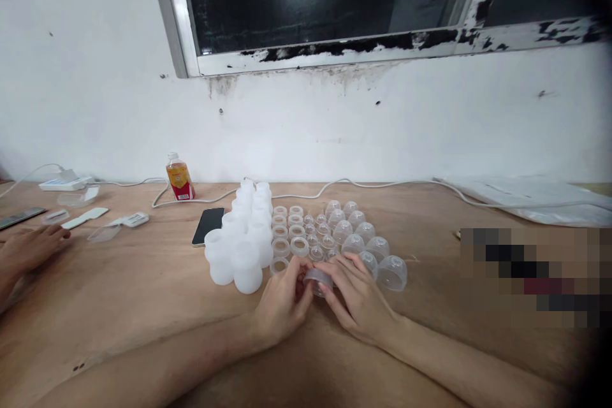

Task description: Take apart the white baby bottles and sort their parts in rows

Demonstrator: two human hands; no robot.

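Between both hands, low in the middle of the head view, is a translucent bottle ring (319, 278), with a clear part showing under its edge. My left hand (285, 296) pinches it from the left with thumb and fingers. From the other side, my right hand (361, 298) grips it, fingers bent over its rim. Just beyond my fingers stand rows of matching rings (299, 246), small clear nipples (327, 241) and clear domed caps (393, 273). To the left of my left hand, white bottles (247, 268) are grouped upright. My fingers hide some of the nearest parts.
A dark-screened phone (208, 225) lies beside the bottles. Behind it stands a drink bottle (180, 177), with a white cable (329, 191) running along the wall. Another person's hand (36, 245) rests at the left, near several small plastic pieces. A plastic bag (521, 199) lies back right.
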